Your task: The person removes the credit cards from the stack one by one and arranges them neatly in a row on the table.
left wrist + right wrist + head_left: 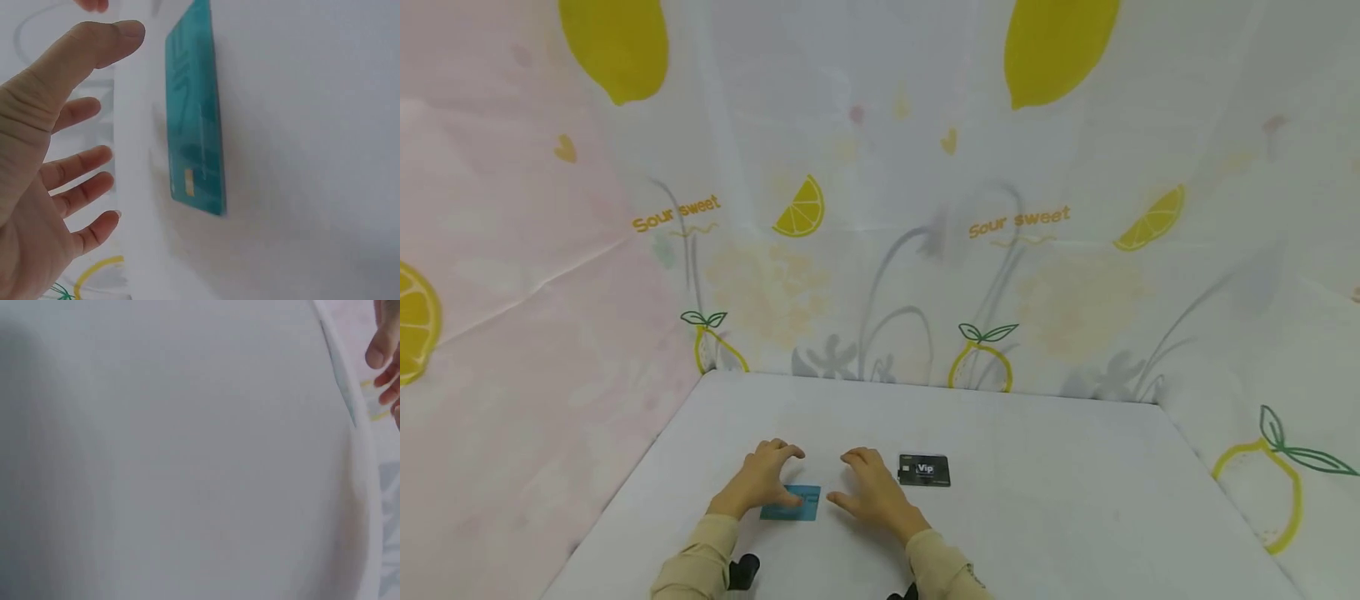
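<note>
A teal card (pixel 792 512) with a small gold chip (pixel 189 182) lies flat on the white table. My left hand (pixel 760 477) hovers above its left part, thumb and fingers spread apart in a loose curve and holding nothing. In the left wrist view, the thumb is apart from the teal card (pixel 194 112). To the right of this card is my right hand (pixel 878 493), its fingers also apart and bent loosely around bare air. A black card (pixel 924 471) marked "Vip" rests on the table just beyond the right hand.
The white table (pixel 1060 483) stretches to both sides and runs back to a lemon-printed cloth wall (pixel 887 275). Similar printed cloth hangs at the left and right edges. Black wrist gear (pixel 744 572) sits by the left sleeve.
</note>
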### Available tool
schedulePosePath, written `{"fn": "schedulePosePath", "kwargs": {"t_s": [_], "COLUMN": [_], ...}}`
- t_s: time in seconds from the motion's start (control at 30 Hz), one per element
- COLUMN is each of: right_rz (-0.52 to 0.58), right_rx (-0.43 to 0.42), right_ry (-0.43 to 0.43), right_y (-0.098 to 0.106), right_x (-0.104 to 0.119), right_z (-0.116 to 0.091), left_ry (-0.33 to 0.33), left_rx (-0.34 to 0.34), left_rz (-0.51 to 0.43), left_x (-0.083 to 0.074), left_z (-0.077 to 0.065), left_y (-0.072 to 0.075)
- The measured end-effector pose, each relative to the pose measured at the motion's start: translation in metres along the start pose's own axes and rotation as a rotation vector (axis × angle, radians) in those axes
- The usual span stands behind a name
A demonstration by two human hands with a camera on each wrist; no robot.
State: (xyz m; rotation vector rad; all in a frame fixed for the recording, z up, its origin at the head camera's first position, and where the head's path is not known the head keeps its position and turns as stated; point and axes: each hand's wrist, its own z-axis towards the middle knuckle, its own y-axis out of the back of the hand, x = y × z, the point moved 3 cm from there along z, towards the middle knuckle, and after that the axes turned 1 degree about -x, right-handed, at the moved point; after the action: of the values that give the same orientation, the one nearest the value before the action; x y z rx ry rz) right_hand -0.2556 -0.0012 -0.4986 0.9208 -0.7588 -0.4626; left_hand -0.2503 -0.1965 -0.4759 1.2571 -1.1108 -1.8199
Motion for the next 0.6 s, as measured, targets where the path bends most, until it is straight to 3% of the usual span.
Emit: {"fn": "schedulePosePath", "kwargs": {"t_s": [0.3, 0.6], "right_rz": [-0.008, 0.023], "right_rx": [-0.048, -0.088], "right_ry": [-0.081, -0.099], "right_y": [0.023, 0.038], "right_x": [-0.033, -0.056], "right_z": [-0.014, -0.025], "left_ry": [-0.095, -0.147], "left_rx": [-0.015, -0.023], "left_rz": [-0.039, -0.095], "left_x": [-0.029, -0.056], "left_z": [0.028, 0.048], "left_y": [-0.017, -0.032]}}
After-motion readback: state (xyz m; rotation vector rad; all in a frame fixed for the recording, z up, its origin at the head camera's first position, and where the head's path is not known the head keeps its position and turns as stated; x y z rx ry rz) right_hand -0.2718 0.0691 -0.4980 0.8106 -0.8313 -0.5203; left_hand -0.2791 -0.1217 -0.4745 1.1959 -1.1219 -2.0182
